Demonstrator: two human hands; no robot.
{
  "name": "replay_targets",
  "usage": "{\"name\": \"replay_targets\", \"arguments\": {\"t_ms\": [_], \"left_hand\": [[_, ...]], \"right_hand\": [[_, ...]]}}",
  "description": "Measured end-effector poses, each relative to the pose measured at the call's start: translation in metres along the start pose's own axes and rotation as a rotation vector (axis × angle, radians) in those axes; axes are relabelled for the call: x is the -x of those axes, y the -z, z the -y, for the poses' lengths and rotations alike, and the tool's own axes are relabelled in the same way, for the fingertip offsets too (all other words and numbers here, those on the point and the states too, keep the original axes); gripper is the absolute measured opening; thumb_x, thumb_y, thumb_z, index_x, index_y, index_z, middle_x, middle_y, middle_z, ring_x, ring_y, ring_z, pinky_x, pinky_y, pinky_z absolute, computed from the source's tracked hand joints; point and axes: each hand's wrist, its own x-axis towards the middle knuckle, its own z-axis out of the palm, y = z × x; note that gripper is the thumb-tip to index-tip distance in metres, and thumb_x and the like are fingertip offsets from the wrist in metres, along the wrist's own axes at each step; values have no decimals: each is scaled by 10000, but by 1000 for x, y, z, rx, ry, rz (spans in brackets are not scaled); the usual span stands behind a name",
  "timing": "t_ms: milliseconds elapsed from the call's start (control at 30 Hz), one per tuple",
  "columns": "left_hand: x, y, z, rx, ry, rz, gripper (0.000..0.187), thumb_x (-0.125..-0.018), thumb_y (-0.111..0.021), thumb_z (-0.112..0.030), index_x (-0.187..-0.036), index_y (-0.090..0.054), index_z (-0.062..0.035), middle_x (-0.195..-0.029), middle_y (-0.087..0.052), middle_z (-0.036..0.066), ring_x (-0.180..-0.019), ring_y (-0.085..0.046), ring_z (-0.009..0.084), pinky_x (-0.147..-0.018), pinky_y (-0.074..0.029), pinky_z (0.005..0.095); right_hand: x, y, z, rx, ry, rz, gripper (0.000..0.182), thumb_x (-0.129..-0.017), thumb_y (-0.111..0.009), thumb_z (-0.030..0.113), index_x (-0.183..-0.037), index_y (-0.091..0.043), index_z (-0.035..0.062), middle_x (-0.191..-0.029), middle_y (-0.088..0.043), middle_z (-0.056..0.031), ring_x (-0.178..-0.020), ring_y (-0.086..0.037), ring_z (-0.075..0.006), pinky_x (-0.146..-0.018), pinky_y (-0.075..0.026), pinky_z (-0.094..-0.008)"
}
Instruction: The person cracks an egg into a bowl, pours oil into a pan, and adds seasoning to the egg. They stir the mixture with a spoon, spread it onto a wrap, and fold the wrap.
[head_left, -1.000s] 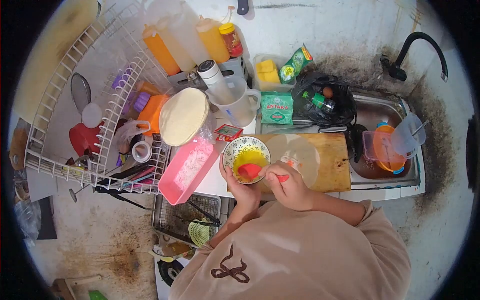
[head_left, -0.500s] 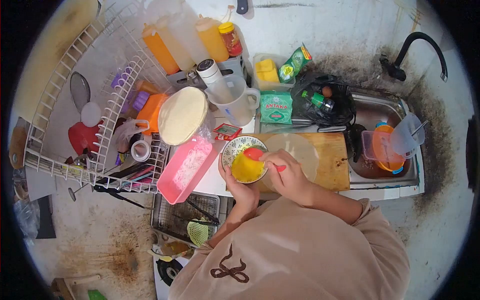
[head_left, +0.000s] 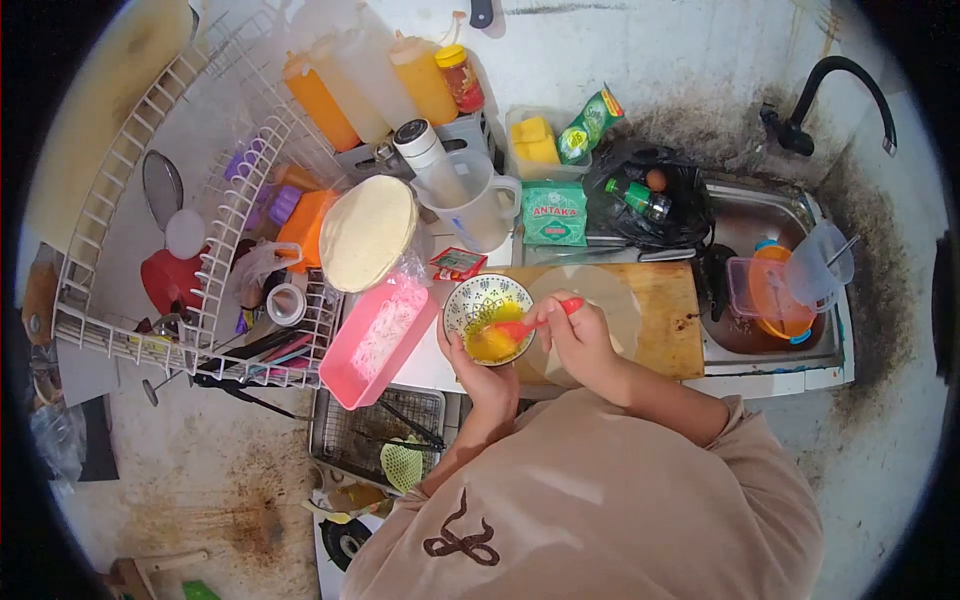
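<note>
The left hand (head_left: 485, 373) cups the patterned bowl (head_left: 455, 305) from its near side, fingers curled round the wall, likely to steady it against the spoon's motion; the right hand (head_left: 584, 343) is closed narrowly round the handle of the red spoon (head_left: 512, 328), whose head dips into the yellow liquid (head_left: 488, 346), the slant seemingly letting it reach the bottom; beneath and beyond the right hand, a pale round sheet (head_left: 618, 305) lies flat on the wooden board (head_left: 677, 335); left of the left hand sits the pink container (head_left: 343, 372), apparently within easy reach.
</note>
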Motion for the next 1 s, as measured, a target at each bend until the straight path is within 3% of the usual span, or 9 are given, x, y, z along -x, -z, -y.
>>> {"name": "replay_targets", "arguments": {"t_ms": [100, 200, 300, 600, 700, 800, 900, 1000], "left_hand": [[1, -1, -2, -5, 4, 9, 451, -941, -330, -348, -1355, -248, -189, -1348, -346, 100, -1230, -382, 292, -978, -374, 470], [1, -3, -3, 1, 26, 15, 457, -938, -337, -361, -1352, -245, -191, -1347, -343, 97, -1235, -375, 293, -980, -371, 473], [0, 2, -1, 23, 56, -6, 451, -942, -326, -359, -1350, -244, -186, -1349, -337, 97, -1238, -370, 295, -985, -367, 466], [-5, 11, 4, 50, 103, 63, 440, -947, -295, -353, -1346, -249, -172, -1352, -337, 94, -1251, -354, 286, -1005, -349, 445], [-7, 17, 7, 62, 102, 66, 442, -945, -303, -360, -1344, -252, -176, -1355, -334, 94, -1253, -351, 286, -1010, -341, 449], [-5, 14, 5, 47, 100, 67, 448, -943, -311, -371, -1344, -255, -181, -1354, -335, 94, -1247, -357, 286, -1010, -338, 453], [-4, 11, 4, 47, 89, 68, 454, -940, -322, -379, -1344, -257, -183, -1351, -340, 95, -1241, -364, 289, -1008, -341, 455], [-2, 7, 3, 6, 55, 44, 461, -940, -323, -373, -1354, -247, -184, -1350, -342, 96, -1239, -365, 294, -1002, -347, 458]], "right_hand": [[0, -1, 1, 223, 187, -69, 194, -928, -412, 86, -842, -560, -5, -721, -593, -111, -646, -592, -206, -608, -470, -310], [1, -2, 10, 86, -42, -21, 192, -928, -417, 93, -844, -559, -7, -742, -605, -123, -698, -609, -247, -646, -477, -326], [0, -5, 0, 188, 204, -62, 244, -959, -379, 120, -867, -568, -2, -698, -560, -22, -547, -470, -62, -516, -408, -220], [1, -4, -7, 128, 289, -124, 234, -957, -390, 122, -879, -573, -1, -716, -560, -15, -559, -472, -58, -524, -409, -216], [0, -3, -7, 92, 155, -41, 223, -958, -385, 120, -881, -558, 2, -748, -574, -23, -553, -462, -57, -523, -409, -213], [-1, -2, -15, 51, 211, -114, 211, -961, -378, 119, -887, -540, 6, -780, -588, -35, -548, -454, -58, -524, -412, -215], [1, -3, -9, 101, 132, -43, 213, -964, -365, 116, -883, -525, 2, -806, -595, -48, -561, -456, -57, -543, -418, -216], [2, -4, -5, 69, 216, -69, 215, -966, -352, 107, -881, -516, -2, -817, -596, -55, -576, -465, -60, -550, -422, -219]]}}
